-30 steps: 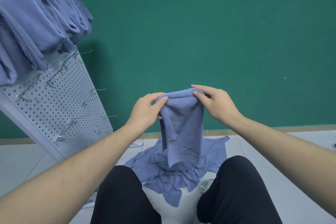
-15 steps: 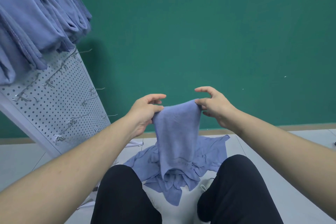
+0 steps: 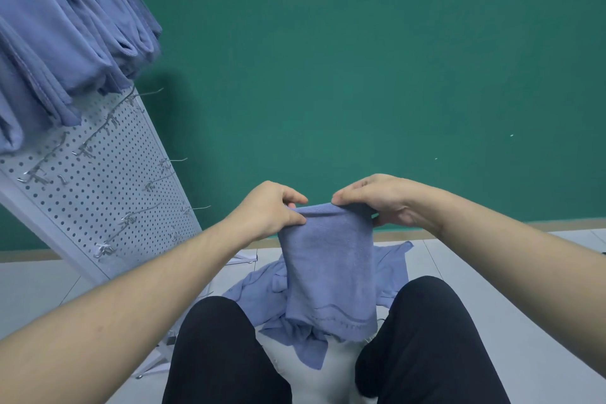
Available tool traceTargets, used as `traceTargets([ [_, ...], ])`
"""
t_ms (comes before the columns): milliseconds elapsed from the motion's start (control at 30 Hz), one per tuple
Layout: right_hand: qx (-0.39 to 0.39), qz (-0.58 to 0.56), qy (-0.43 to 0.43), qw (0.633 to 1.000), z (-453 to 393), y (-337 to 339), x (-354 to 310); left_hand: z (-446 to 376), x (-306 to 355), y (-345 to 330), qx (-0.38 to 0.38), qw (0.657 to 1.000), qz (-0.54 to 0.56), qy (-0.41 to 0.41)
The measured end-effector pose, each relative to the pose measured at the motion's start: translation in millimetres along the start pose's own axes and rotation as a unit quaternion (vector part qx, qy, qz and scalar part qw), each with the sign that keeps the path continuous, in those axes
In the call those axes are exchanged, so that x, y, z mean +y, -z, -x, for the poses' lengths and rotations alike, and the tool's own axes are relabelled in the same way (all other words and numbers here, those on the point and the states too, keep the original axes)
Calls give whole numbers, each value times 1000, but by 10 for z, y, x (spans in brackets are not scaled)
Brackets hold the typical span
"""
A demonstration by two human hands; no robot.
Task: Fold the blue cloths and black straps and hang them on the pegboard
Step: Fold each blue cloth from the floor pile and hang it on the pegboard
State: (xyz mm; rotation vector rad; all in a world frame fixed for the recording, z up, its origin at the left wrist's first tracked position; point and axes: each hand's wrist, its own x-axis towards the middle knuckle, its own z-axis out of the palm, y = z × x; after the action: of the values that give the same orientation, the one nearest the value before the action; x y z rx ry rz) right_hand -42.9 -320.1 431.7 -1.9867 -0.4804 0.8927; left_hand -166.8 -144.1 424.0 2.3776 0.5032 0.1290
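A folded blue cloth (image 3: 328,269) hangs in front of me, held up by its top edge. My left hand (image 3: 269,210) pinches the top left corner and my right hand (image 3: 380,200) grips the top right corner. Below it a loose pile of blue cloths (image 3: 262,298) lies on the floor between my knees. The white pegboard (image 3: 108,193) leans at the left with metal hooks sticking out, and several folded blue cloths (image 3: 65,39) hang along its top row. No black straps show.
A green wall (image 3: 360,59) stands close behind. The floor is pale tile (image 3: 511,272). My black-trousered knees (image 3: 423,334) frame the cloth pile. The pegboard's white foot (image 3: 157,361) reaches toward my left leg.
My hands have come closer together along the cloth's top edge, and the cloth now hangs shorter and neater. The view has tilted slightly; the pegboard cloths have not moved.
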Motion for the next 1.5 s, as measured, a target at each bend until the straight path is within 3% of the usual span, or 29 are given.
traceTargets([
  [133, -14, -81, 51, 995, 37, 24, -34, 40, -44, -72, -36, 983, 179, 31],
  [300, -9, -120, 93, 988, 34, 67, -78, 64, -143, -156, -80, 907, 401, 101],
  [400, -24, -145, 100, 984, 52, 100, -101, 96, -174, -202, -106, 877, 452, 121],
  [533, -48, -196, 88, 975, 97, 126, -140, 124, -192, -277, -69, 831, 540, 116],
  [600, -70, -220, 85, 969, 119, 142, -171, 182, -192, -416, -68, 819, 543, 171],
  [700, -97, -263, 84, 956, 143, 163, -232, 298, -168, -647, -160, 786, 526, 283],
  [767, -116, -268, 86, 953, 156, 176, -265, 276, -153, -733, -205, 746, 568, 280],
  [900, -118, -268, 90, 952, 150, 247, -295, 202, -33, -844, -72, 688, 656, 301],
  [967, -112, -263, 81, 955, 151, 297, -307, 285, 76, -901, -75, 664, 686, 289],
  [1033, -105, -258, 67, 958, 169, 305, -321, 357, 138, -990, -76, 666, 689, 275],
  [1200, -75, -223, 49, 971, 169, 212, -358, 374, 212, -1121, -102, 710, 656, 235],
  [1333, -92, -202, 34, 974, 194, 169, -375, 345, 245, -915, -233, 713, 609, 256],
  [1400, -93, -197, 30, 976, 180, 163, -358, 343, 296, -830, -233, 694, 634, 247],
  [1500, -70, -181, 26, 981, 161, 174, -345, 288, 295, -756, -140, 652, 708, 232],
])
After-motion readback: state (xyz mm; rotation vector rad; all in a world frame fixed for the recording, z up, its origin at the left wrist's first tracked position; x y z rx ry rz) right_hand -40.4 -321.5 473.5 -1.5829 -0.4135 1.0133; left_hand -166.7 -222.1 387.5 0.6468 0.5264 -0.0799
